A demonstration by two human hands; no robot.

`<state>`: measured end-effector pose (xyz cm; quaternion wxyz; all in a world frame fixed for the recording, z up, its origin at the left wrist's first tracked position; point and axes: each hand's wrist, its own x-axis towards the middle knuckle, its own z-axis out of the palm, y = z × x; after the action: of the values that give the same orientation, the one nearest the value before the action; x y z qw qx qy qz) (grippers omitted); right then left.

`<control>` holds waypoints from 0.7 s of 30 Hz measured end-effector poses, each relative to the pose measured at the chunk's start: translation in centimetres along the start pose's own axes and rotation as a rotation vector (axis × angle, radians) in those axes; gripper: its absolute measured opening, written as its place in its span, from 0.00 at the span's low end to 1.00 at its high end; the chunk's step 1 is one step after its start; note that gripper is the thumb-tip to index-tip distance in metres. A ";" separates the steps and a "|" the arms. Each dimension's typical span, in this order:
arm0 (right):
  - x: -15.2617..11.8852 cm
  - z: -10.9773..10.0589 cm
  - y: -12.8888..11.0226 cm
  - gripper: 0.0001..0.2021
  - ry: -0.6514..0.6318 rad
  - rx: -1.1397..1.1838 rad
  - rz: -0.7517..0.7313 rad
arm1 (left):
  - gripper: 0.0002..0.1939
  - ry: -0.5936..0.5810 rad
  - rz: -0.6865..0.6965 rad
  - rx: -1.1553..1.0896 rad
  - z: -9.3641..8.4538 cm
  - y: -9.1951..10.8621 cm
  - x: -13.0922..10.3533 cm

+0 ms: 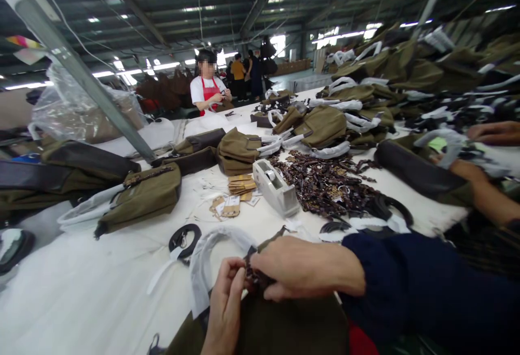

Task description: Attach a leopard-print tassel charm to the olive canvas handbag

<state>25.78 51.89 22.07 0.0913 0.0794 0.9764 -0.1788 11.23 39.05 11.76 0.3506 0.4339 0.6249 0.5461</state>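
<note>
An olive handbag (292,322) lies at the bottom of the view, close to me. Its handle (199,268) is wrapped in white and arches up on the left. Thumb and fingers of my left hand (227,295) pinch a small dark brown strap piece (255,276) at the bag's top edge. From the right, my right hand (303,268) closes on the same piece; its fingertips are partly hidden. Just beyond lie a coiled black strap (184,241) and a grey tape dispenser (276,190). A heap of dark brown patterned straps (329,184) spreads behind my right hand.
Paper tags (229,206) lie beside the dispenser. Another olive bag (142,195) rests at left near a slanted metal post (81,68). Many bags (406,68) pile up at right. A co-worker's arm (483,190) handles a bag there. A person in a red apron (209,92) stands across the table.
</note>
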 end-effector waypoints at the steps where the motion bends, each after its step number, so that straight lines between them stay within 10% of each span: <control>1: -0.6 0.5 0.1 0.11 -0.031 0.082 -0.014 | 0.12 0.016 -0.047 -0.060 0.1 0.1 0.1; 10: -2.7 6.0 2.3 0.08 0.367 0.298 0.157 | 0.15 -0.136 -0.104 0.105 0.5 -0.6 0.3; 21: -2.6 9.4 2.4 0.14 0.480 0.568 0.222 | 0.12 -0.212 -0.096 0.309 0.6 0.4 0.5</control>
<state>30.16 50.31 13.13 -0.1466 0.2462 0.8672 -0.4074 11.66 39.78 12.12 0.3693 0.5074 0.6808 0.3777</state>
